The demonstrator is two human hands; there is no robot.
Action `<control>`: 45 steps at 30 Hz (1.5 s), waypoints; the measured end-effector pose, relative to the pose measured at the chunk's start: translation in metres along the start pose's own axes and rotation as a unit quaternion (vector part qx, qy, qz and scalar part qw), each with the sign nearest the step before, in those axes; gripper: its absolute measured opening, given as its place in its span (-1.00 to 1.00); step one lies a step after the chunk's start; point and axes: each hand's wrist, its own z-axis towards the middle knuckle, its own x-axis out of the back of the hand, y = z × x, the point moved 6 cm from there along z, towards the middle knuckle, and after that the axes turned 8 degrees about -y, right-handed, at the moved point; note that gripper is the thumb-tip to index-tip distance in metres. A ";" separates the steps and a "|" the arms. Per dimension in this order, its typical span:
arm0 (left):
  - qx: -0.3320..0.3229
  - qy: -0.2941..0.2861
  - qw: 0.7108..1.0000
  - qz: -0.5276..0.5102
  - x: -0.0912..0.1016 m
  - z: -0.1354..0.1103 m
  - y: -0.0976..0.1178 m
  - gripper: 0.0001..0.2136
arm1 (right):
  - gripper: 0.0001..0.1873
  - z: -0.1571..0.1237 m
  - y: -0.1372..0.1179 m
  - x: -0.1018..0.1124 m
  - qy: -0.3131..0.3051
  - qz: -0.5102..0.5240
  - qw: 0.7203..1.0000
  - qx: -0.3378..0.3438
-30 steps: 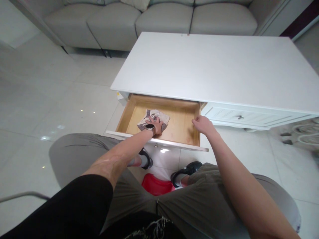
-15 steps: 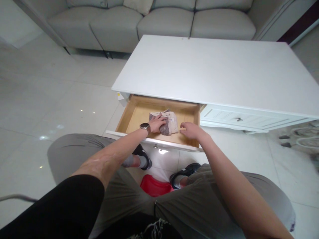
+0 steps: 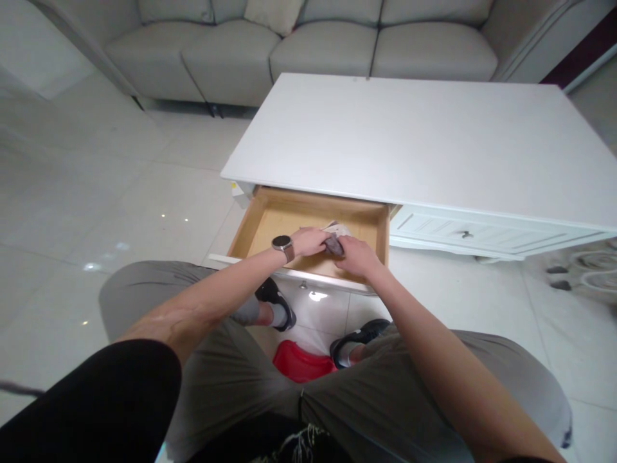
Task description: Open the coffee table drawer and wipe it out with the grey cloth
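**Both hands on the cloth in the drawer**

I see my left hand and right hand closed around a bunched cloth, gripping it from either side inside the open wooden drawer, toward the drawer's right half, under the white table.

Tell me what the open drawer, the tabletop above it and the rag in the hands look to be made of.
Drawer: bare light wood or plywood inside, tan with faint grain; its front looks painted white. Tabletop: smooth white, probably painted or laminated board, with a soft sheen. Rag: soft cloth, grey and pale, bunched between the left hand and right hand.
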 end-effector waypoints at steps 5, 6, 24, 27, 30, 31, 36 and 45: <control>-0.084 0.011 0.996 0.000 0.032 -0.009 0.043 -0.79 | -0.61 0.001 0.005 -0.007 -0.015 0.025 0.996 -0.086; -0.072 0.018 0.997 -0.001 0.036 -0.012 0.044 -0.79 | -0.64 0.001 0.005 -0.006 -0.014 0.046 0.995 -0.089; 0.024 -0.042 0.996 -0.074 -0.037 -0.080 0.029 -0.64 | -0.54 -0.067 0.084 0.069 0.161 0.018 0.974 -0.160; 0.032 -0.024 0.998 -0.050 -0.036 -0.076 0.033 -0.62 | -0.41 -0.051 0.085 0.017 0.042 0.009 0.993 -0.112; 0.037 -0.015 0.998 -0.049 -0.033 -0.072 0.029 -0.58 | -0.28 -0.051 0.096 -0.008 0.007 0.066 0.991 -0.115; 0.037 -0.010 0.998 -0.048 -0.031 -0.071 0.026 -0.58 | -0.30 -0.055 0.101 -0.010 0.008 0.104 0.987 -0.121; 0.031 0.019 0.998 -0.048 -0.023 -0.058 0.016 -0.59 | -0.59 -0.087 0.127 0.001 0.034 0.280 0.948 -0.145; 0.016 0.063 0.997 -0.042 -0.005 -0.031 0.003 -0.60 | -0.72 -0.130 0.077 0.032 0.179 0.070 0.959 -0.206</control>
